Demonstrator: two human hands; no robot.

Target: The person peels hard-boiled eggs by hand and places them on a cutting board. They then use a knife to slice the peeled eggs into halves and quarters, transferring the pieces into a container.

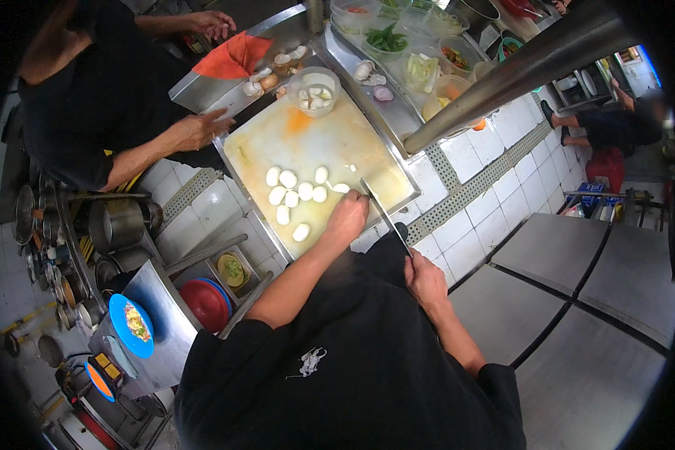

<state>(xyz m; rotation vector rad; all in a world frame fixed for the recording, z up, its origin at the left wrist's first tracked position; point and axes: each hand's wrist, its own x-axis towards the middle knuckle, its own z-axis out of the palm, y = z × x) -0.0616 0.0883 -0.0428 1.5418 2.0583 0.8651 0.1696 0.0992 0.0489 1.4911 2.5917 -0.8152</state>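
My right hand (426, 278) grips the handle of a kitchen knife (383, 215), whose blade reaches over the near edge of a white cutting board (315, 140). Curled beside the blade tip, my left hand (349, 214) rests at the board; whether it holds anything is hidden. A peeled white egg (341, 188) lies just past its fingers. Several more peeled eggs (291, 198) are grouped to the left. Small white bits (351, 167) lie near the knife tip. A clear plastic tub (315, 91) with white pieces in it stands at the board's far end, near an orange stain.
A co-worker's hand (202, 129) is close to the board's left edge. Eggshells (253, 88) lie in a metal tray beyond. A thick metal pipe (500, 79) slants across the upper right, by tubs of vegetables (387, 38). A blue plate (131, 326) of food stands lower left.
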